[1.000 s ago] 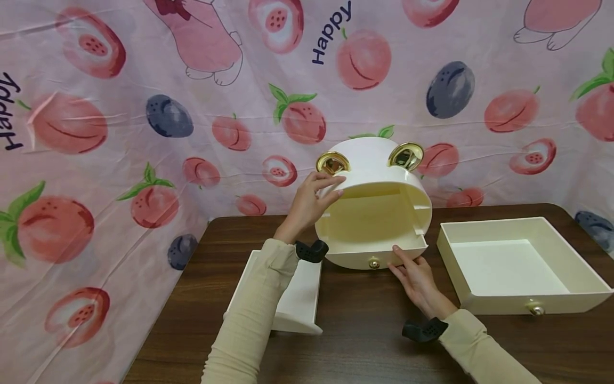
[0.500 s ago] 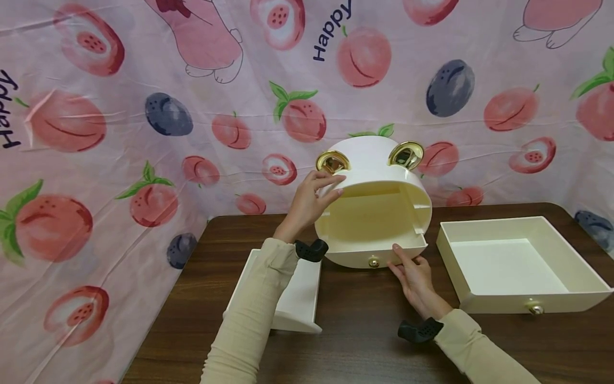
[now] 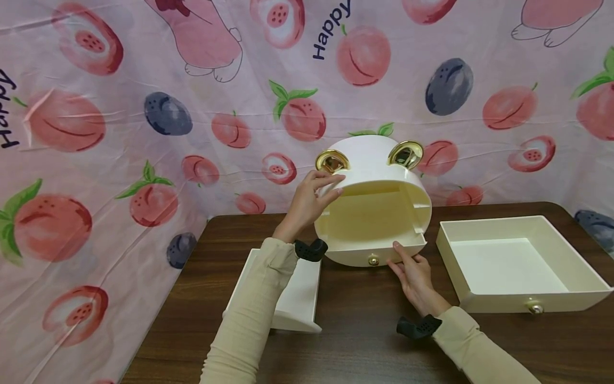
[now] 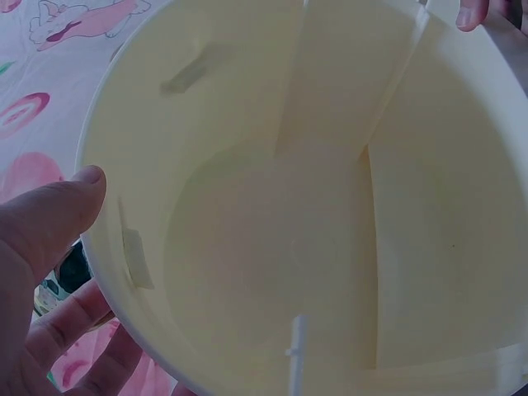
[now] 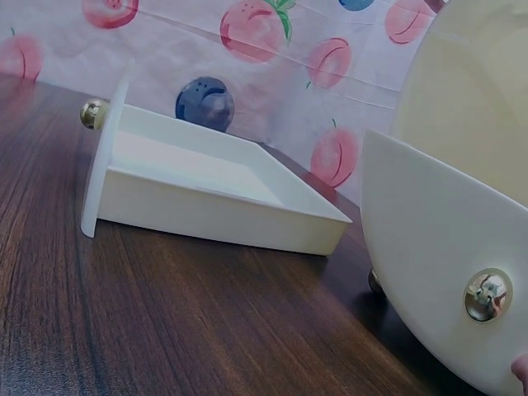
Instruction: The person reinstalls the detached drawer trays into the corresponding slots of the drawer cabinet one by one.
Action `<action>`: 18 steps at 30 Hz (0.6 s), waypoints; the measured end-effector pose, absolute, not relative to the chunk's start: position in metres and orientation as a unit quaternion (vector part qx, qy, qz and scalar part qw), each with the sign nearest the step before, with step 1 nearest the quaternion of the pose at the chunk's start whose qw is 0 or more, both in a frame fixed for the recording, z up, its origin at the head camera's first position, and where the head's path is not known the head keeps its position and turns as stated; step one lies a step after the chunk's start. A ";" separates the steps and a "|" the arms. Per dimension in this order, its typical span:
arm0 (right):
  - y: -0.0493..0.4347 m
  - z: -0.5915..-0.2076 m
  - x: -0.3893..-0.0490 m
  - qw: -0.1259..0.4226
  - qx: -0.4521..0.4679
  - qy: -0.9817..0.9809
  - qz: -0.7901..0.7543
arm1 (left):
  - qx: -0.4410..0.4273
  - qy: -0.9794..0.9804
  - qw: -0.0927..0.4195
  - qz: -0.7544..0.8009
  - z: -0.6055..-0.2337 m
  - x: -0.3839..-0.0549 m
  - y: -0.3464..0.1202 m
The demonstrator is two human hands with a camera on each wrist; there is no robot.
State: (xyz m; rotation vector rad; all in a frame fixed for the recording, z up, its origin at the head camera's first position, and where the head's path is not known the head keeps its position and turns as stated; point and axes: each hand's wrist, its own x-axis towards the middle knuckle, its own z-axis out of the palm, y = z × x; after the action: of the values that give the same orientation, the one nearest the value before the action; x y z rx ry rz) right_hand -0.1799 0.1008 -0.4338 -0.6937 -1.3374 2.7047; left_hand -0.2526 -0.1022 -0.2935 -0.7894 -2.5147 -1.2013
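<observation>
A white rounded cabinet [image 3: 369,157] with two gold, eye-like ornaments stands toward the back of the table, its upper opening facing me. My left hand [image 3: 307,201] grips the cabinet's upper left rim; in the left wrist view its thumb [image 4: 62,202] lies along the rim and the other fingers are outside. Across the cabinet's bottom is a drawer [image 3: 350,256] with a gold knob [image 3: 373,260]. With my right hand [image 3: 414,274] I hold that drawer's front near its right end, one fingertip over the top edge. Much of that hand is out of the right wrist view.
To the right sits a large white drawer [image 3: 484,304] with a gold knob [image 3: 535,309]. Another white drawer [image 3: 299,298] lies at the left, partly under my left forearm. Behind the dark wooden table [image 3: 364,341] hangs a fruit-print cloth [image 3: 384,106].
My right wrist has shifted slightly left, its fingers staying on the drawer front. The left hand and the cabinet keep their places.
</observation>
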 end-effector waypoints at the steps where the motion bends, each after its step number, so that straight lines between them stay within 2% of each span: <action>1: 0.101 -0.434 -0.180 0.023 -0.226 -0.431 0.873 | -0.270 -0.862 0.121 -0.412 -0.293 -0.252 -0.102; 18: 0.100 -0.433 -0.185 0.029 -0.226 -0.423 0.877 | -0.276 -0.861 0.125 -0.409 -0.293 -0.252 -0.102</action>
State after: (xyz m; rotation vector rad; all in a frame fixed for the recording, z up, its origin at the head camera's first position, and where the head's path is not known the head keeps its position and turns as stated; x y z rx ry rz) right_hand -0.1847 0.1003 -0.4328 -0.6968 -1.3056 2.7063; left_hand -0.2520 -0.1021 -0.2935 -0.8047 -2.5075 -1.1907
